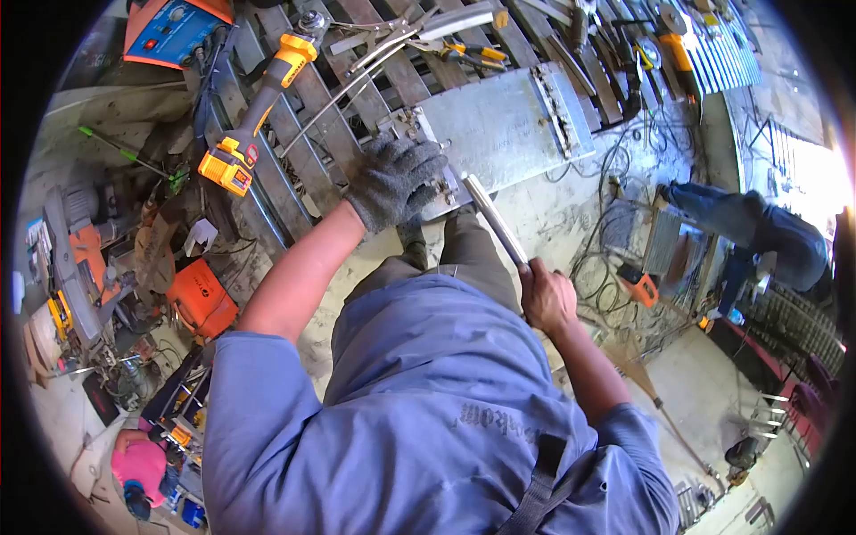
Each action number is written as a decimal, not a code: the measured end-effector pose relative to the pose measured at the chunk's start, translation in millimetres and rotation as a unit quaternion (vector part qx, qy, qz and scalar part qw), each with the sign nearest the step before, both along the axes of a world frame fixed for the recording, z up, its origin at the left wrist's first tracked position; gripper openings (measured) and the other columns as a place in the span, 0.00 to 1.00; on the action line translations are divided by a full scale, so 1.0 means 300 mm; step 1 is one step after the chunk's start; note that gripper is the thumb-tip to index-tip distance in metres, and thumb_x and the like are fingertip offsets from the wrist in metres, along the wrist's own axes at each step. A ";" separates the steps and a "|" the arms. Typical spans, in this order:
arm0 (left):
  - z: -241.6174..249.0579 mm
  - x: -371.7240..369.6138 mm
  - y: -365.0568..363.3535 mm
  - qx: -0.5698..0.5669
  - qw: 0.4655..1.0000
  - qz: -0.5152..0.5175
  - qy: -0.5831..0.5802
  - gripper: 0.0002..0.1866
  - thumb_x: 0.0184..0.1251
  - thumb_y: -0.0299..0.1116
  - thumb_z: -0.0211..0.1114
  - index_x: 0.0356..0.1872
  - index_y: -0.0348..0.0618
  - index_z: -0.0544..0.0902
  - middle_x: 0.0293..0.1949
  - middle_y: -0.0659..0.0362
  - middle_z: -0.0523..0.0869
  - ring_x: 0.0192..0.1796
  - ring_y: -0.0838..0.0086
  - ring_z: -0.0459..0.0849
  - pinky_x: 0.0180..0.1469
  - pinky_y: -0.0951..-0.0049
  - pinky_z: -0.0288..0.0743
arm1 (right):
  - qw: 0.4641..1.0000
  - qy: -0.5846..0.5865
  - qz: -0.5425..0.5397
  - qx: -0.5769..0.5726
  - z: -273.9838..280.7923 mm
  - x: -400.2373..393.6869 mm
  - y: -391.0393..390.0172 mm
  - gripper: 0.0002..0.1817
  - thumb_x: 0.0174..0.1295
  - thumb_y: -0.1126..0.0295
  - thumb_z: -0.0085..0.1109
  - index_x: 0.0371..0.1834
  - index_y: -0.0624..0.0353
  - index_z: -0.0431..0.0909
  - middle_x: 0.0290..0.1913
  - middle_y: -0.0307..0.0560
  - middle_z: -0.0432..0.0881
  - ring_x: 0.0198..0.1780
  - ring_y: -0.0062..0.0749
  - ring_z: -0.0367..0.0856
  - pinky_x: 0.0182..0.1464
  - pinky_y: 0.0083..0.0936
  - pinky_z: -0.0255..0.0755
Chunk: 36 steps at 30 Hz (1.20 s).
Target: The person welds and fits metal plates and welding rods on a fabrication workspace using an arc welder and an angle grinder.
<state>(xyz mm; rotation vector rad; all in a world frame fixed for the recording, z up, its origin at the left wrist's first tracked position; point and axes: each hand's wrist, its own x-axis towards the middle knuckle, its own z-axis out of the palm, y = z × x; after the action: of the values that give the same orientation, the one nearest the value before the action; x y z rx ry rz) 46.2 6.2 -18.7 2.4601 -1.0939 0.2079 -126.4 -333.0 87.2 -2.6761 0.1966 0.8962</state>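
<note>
A grey glove covers my left hand [397, 181], its fingers curled down over the near left end of a flat metal plate [490, 120]. I cannot tell what lies under those fingers. My bare right hand [546, 299] is wrapped round the lower end of a silvery metal bar [496, 220]. The bar slants up and left, its far end close to the plate's front edge and to my gloved fingertips. Along the plate's right end runs a narrow metal strip with small fittings [555, 111].
The plate lies on a slatted metal bench [357, 18]. On the bench are a yellow cordless angle grinder [263, 111], yellow-handled pliers [481, 58] and a blue-orange machine [174, 34]. An orange case [203, 299] stands on the left. Cables trail across the floor at right, near a bent-over person [776, 236]. Someone in pink [140, 468] is at lower left.
</note>
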 end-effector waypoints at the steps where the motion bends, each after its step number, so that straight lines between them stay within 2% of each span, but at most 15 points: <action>1: -0.003 0.008 0.003 -0.001 1.000 0.007 0.007 0.29 0.80 0.51 0.69 0.78 0.60 0.84 0.79 0.61 0.81 0.78 0.56 0.76 0.83 0.41 0.59 | 1.000 -0.019 0.006 -0.001 0.000 0.031 -0.003 0.19 0.89 0.50 0.51 0.53 0.54 0.79 0.30 0.63 0.89 0.37 0.72 0.88 0.51 0.62 0.80; 3: -0.003 -0.012 0.002 -0.002 0.999 0.012 0.035 0.30 0.80 0.51 0.69 0.78 0.59 0.83 0.80 0.61 0.81 0.77 0.56 0.77 0.82 0.42 0.60 | 0.999 -0.045 0.008 -0.002 0.026 0.045 0.001 0.18 0.89 0.50 0.51 0.53 0.54 0.79 0.30 0.64 0.89 0.37 0.73 0.88 0.50 0.63 0.80; 4: 0.007 -0.012 0.000 -0.001 1.000 0.012 0.029 0.27 0.81 0.50 0.68 0.77 0.59 0.85 0.79 0.58 0.82 0.75 0.53 0.79 0.81 0.39 0.64 | 0.999 -0.052 0.008 0.004 0.037 0.079 0.007 0.18 0.89 0.51 0.51 0.54 0.54 0.79 0.30 0.66 0.89 0.38 0.75 0.87 0.48 0.63 0.79; 7: 0.003 -0.018 0.006 0.010 0.999 0.016 0.043 0.27 0.81 0.51 0.69 0.77 0.60 0.85 0.80 0.59 0.81 0.76 0.54 0.79 0.81 0.39 0.63 | 0.996 -0.090 -0.003 0.011 0.078 0.222 0.063 0.17 0.89 0.52 0.51 0.57 0.54 0.79 0.30 0.65 0.89 0.38 0.74 0.87 0.48 0.63 0.79; 12: 0.009 -0.010 0.012 0.015 0.998 0.011 0.054 0.28 0.80 0.54 0.70 0.77 0.62 0.85 0.81 0.61 0.81 0.78 0.56 0.77 0.84 0.39 0.60 | 0.977 -0.202 0.015 0.067 0.069 0.370 0.129 0.19 0.89 0.52 0.51 0.69 0.53 0.79 0.29 0.61 0.89 0.40 0.71 0.89 0.52 0.62 0.80; 16: -0.003 -0.013 0.018 0.046 0.999 -0.009 -0.001 0.31 0.81 0.58 0.68 0.78 0.60 0.84 0.81 0.61 0.82 0.79 0.58 0.76 0.86 0.40 0.58 | 0.998 -0.066 -0.008 0.019 0.085 0.453 0.163 0.22 0.89 0.49 0.52 0.66 0.56 0.81 0.28 0.60 0.91 0.40 0.69 0.93 0.50 0.58 0.83; 19: -0.006 -0.028 0.012 0.016 1.000 0.000 -0.027 0.34 0.81 0.60 0.66 0.80 0.57 0.83 0.81 0.60 0.81 0.79 0.58 0.77 0.86 0.39 0.60 | 0.999 -0.015 -0.037 0.025 0.121 0.492 0.120 0.27 0.82 0.44 0.61 0.66 0.56 0.84 0.32 0.63 0.94 0.41 0.64 0.96 0.51 0.52 0.87; 20: 0.014 -0.038 0.015 0.003 0.999 0.015 -0.039 0.35 0.79 0.58 0.69 0.81 0.55 0.82 0.81 0.57 0.81 0.78 0.56 0.78 0.84 0.39 0.65 | 0.998 -0.023 -0.046 0.034 0.144 0.514 0.097 0.27 0.80 0.45 0.62 0.66 0.57 0.84 0.33 0.64 0.94 0.42 0.64 0.97 0.52 0.52 0.88; 23: 0.032 -0.107 0.003 -0.041 0.990 0.128 -0.030 0.34 0.76 0.52 0.73 0.80 0.55 0.83 0.80 0.55 0.82 0.77 0.54 0.79 0.83 0.39 0.68 | 0.995 -0.100 0.001 -0.004 0.153 0.644 -0.003 0.25 0.77 0.52 0.64 0.67 0.57 0.84 0.38 0.68 0.94 0.45 0.66 0.96 0.53 0.55 0.88; 24: 0.049 -0.132 -0.004 -0.060 0.986 0.156 -0.012 0.33 0.73 0.46 0.76 0.78 0.53 0.84 0.78 0.54 0.82 0.77 0.52 0.78 0.83 0.42 0.67 | 0.993 -0.118 0.011 0.003 0.156 0.719 -0.035 0.24 0.77 0.52 0.64 0.68 0.55 0.84 0.38 0.68 0.94 0.46 0.66 0.96 0.54 0.57 0.87; 27: 0.069 -0.202 -0.019 -0.072 0.965 0.247 -0.054 0.30 0.74 0.47 0.75 0.74 0.51 0.86 0.75 0.55 0.84 0.74 0.51 0.81 0.79 0.40 0.70 | 0.976 -0.202 0.080 -0.031 0.124 0.991 -0.096 0.25 0.77 0.53 0.64 0.72 0.52 0.82 0.42 0.69 0.95 0.50 0.67 0.96 0.57 0.58 0.87; 31: 0.096 -0.250 -0.013 -0.019 0.916 0.397 -0.054 0.28 0.73 0.45 0.76 0.73 0.54 0.86 0.71 0.56 0.85 0.71 0.52 0.81 0.77 0.41 0.68 | 0.950 -0.249 0.162 -0.091 -0.054 1.436 -0.155 0.30 0.73 0.56 0.66 0.77 0.49 0.80 0.53 0.69 0.95 0.56 0.70 0.95 0.58 0.60 0.87; 33: 0.122 -0.240 0.003 -0.012 0.894 0.444 -0.049 0.25 0.75 0.43 0.74 0.71 0.54 0.87 0.69 0.55 0.86 0.68 0.52 0.82 0.74 0.42 0.69 | 0.951 -0.234 0.169 -0.107 -0.105 1.610 -0.157 0.30 0.73 0.57 0.65 0.78 0.45 0.80 0.59 0.67 0.95 0.62 0.67 0.94 0.69 0.63 0.81; 34: 0.132 -0.242 0.013 0.002 0.885 0.464 -0.045 0.24 0.76 0.42 0.73 0.71 0.53 0.87 0.69 0.55 0.87 0.68 0.51 0.82 0.73 0.43 0.70 | 0.969 -0.197 0.126 -0.080 -0.119 1.681 -0.147 0.29 0.74 0.57 0.65 0.78 0.43 0.80 0.62 0.66 0.94 0.67 0.63 0.92 0.80 0.66 0.69; 36: 0.155 -0.238 0.019 0.013 0.870 0.489 -0.051 0.20 0.79 0.41 0.71 0.68 0.52 0.88 0.65 0.54 0.89 0.66 0.51 0.84 0.70 0.44 0.72 | 0.947 -0.221 0.191 -0.131 -0.160 1.785 -0.164 0.26 0.76 0.56 0.64 0.76 0.41 0.82 0.62 0.64 0.94 0.67 0.63 0.92 0.79 0.65 0.70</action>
<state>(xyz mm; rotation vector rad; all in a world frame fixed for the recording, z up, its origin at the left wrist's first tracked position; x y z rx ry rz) -25.3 11.8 27.9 2.8210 0.2297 0.6212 409.2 -382.3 39.2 -3.1429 -0.3393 0.3528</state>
